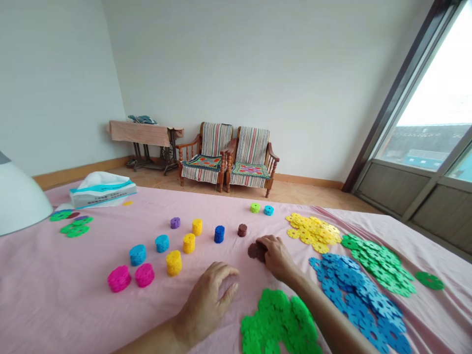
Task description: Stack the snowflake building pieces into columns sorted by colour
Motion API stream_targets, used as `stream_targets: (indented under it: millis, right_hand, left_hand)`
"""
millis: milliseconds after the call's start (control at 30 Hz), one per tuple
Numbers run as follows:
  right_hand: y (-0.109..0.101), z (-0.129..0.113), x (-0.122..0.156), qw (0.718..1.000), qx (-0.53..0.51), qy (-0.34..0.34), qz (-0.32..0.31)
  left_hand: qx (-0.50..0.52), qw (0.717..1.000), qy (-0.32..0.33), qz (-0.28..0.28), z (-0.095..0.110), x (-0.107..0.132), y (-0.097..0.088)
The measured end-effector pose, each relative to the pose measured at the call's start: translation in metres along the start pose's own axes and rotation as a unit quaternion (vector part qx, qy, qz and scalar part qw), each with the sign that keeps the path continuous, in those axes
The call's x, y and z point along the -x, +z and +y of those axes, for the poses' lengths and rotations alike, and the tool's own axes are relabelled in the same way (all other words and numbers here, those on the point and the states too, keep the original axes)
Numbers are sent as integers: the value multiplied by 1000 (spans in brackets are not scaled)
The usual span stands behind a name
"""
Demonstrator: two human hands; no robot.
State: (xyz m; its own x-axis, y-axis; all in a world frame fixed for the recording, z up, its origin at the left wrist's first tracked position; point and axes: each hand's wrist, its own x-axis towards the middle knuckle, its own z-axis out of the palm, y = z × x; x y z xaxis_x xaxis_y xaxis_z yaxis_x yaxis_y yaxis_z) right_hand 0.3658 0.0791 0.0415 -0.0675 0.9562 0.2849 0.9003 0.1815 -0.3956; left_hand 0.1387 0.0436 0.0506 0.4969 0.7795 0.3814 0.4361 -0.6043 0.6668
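Note:
Brown notched plastic discs [254, 251] lie in a small stack on the pink cloth [92, 314]. My right hand [275, 253] has its fingers closed over their right side, partly hiding them. My left hand [210, 297] rests nearer to me on the left, holding nothing; its fingers are curved, with the thumb apart. A shorter brown stack [242, 230] stands just beyond the right hand. To its left is a dark blue stack [219, 234]. Yellow stacks [174, 263] stand left of my left hand. Loose bright green discs [275, 319] lie between my forearms.
Pink stacks [119, 279], light blue stacks [137, 255] and a purple stack [175, 223] stand on the left. Piles of yellow discs [313, 231], darker green discs [379, 263] and blue discs [357, 290] spread on the right. A tissue pack [105, 194] lies at back left.

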Motion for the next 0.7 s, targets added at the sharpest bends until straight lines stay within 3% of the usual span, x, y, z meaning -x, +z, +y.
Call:
stream_targets:
  millis: [333,467,567,700]
  right_hand:
    - [2,-42,9,977,-196,-81,-15]
    - [2,-38,7,983,-175,-32,39]
    - [1,-38,9,990,-138,-36,18]
    - [1,-51,13,991,-122,-59,-13]
  left_hand:
    - [5,999,-37,33,0,0,0]
    - [-2,998,-40,52,-5,2,1]
    - [-24,996,-33,73,-8,4,3]
    - [-49,997,-28,52,-8,5,4]
